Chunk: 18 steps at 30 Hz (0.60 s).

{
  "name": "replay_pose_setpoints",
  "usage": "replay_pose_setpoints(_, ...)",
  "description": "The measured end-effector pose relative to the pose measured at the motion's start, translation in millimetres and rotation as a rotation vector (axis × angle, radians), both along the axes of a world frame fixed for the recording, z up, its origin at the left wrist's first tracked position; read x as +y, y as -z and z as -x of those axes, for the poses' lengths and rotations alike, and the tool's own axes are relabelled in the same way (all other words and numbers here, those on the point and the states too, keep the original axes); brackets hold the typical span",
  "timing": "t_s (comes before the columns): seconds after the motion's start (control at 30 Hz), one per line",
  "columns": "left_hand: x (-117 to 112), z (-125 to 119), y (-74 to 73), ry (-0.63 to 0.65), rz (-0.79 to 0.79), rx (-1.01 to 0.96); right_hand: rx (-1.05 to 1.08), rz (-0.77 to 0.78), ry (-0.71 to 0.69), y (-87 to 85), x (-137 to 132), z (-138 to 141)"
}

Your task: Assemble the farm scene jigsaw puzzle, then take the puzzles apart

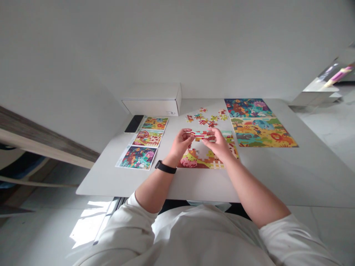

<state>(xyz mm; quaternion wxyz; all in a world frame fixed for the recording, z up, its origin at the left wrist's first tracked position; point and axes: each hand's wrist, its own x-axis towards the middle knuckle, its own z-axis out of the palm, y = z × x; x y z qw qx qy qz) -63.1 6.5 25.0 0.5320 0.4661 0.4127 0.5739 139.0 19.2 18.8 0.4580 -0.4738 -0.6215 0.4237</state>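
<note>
Fingers (185, 130) of our left hand (181, 143) and right hand (219, 145) pinch a flat red-and-white puzzle section (199, 135) by its ends, seemingly steadying it over the unfinished multicoloured puzzle (205, 162); loose patterned pieces (212, 124) lie at twelve o'clock.

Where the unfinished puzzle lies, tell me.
In the head view, the unfinished puzzle lies near centre, left of the large lion picture, in front of the loose pieces.
</note>
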Motion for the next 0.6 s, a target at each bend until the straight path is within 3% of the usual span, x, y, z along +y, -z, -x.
replay_pose_setpoints(0.17,1.0,8.0,-5.6,-0.044,0.047,-0.017,-0.287,-0.42,0.008,-11.1,-0.8,-13.2)
replay_pose_setpoints(0.27,0.7,7.6,-6.9,-0.034,0.069,-0.014,-0.424,-0.581,-0.052,-17.3,-4.2,-15.2)
replay_pose_setpoints(0.6,-2.5,2.4,-8.2,0.021,0.078,-0.015,-0.52,-0.633,-0.072,-16.6,-2.9,-15.1)
